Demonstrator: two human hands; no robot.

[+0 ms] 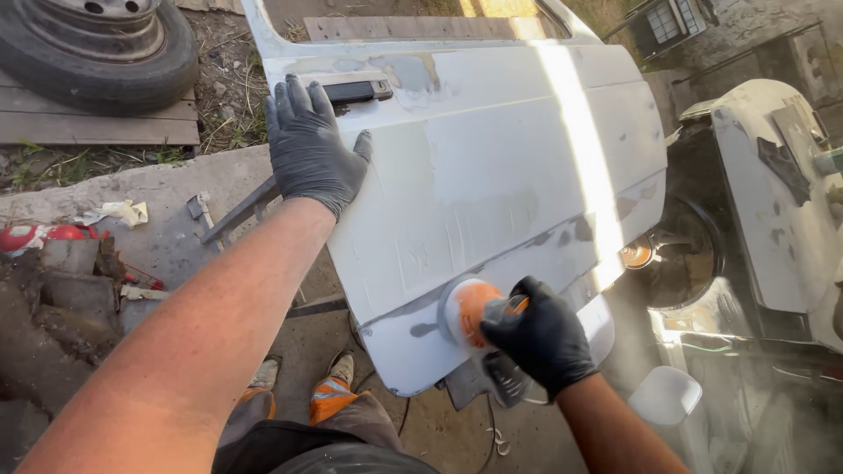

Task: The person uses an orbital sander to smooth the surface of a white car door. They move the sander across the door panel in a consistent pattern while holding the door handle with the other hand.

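Observation:
A white car door lies tilted in front of me, with grey filler patches and a black handle near its top. My left hand, in a black glove, rests flat on the door's upper left edge just below the handle. My right hand, also gloved in black, grips an orange and white round sander. Its disc presses against the door's lower panel near the bottom edge.
A tyre on a rim lies on wooden boards at the top left. Rubble and scraps sit on the left. Another white body part stands at the right. My shoes are below the door.

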